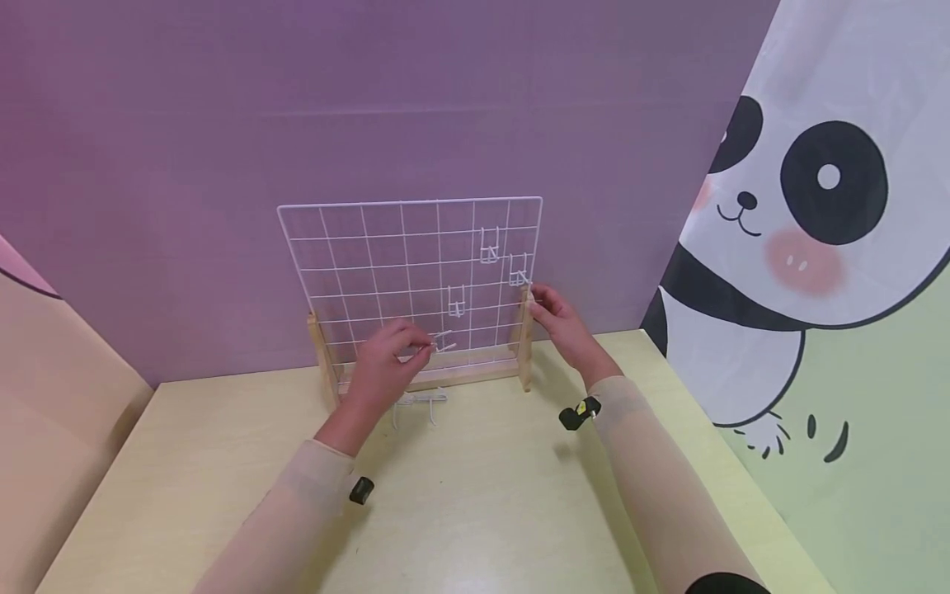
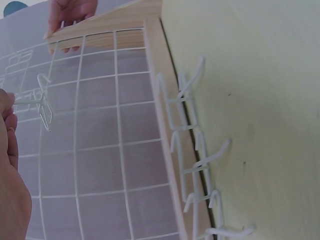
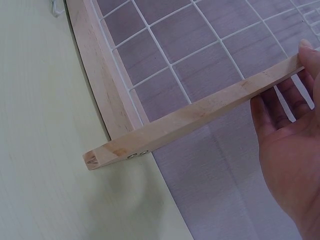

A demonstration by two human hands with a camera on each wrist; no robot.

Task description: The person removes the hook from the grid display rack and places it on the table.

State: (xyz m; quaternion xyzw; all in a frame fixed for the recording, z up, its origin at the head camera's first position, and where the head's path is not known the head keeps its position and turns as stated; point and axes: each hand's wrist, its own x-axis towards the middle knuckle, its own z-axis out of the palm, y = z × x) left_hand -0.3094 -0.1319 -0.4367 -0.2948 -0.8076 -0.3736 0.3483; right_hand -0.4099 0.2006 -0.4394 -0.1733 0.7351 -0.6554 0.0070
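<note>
Off at the far left there's a pale pinkish wall meeting the wooden table, and then we reach the left post of a white wire rack, upright against a purple backdrop. In front of the wires, here's the left hand, thumb and fingertips closed together, pinching a white hook by its prong, the frame of it turned to the rack; whether it touches the wires is hard to say from here. Just below, three loose hooks lie in a row on the table, right alongside the wooden base bar. Further right, three hooks hang on the rack: the lowest hook first, then the highest hook, and the third hook close to the edge. And there's the right hand, thumb in front and fingers behind, gripping the upper end of the right post, while over on the far right a big cartoon panda fills the wall
</note>
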